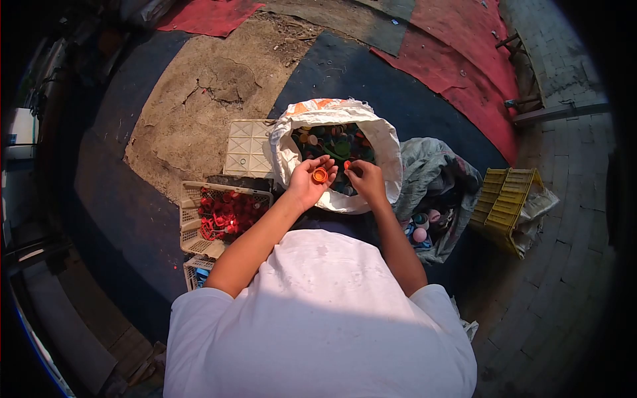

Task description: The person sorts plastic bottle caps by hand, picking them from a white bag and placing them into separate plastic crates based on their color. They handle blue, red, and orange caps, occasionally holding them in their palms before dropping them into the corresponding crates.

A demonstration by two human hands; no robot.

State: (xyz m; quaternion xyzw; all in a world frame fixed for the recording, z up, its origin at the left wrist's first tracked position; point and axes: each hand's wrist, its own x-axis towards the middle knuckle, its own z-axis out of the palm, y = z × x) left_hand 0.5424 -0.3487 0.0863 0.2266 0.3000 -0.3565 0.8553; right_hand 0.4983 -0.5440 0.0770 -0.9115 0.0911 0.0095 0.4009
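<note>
Left hand palm up, fingers extended and slightly cupped, a round orange cap with a ringed rim lying on it. Right hand pinching a small red-orange piece between thumb and fingertips, exact form too small to tell. Both are over the mouth of a creased white sack, mixed caps heaped inside. To its left, a latticed plastic crate holds red pieces

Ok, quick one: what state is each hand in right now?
Left hand: open, palm up, orange cap resting on it.
Right hand: closed, pinching a small red piece.
</note>
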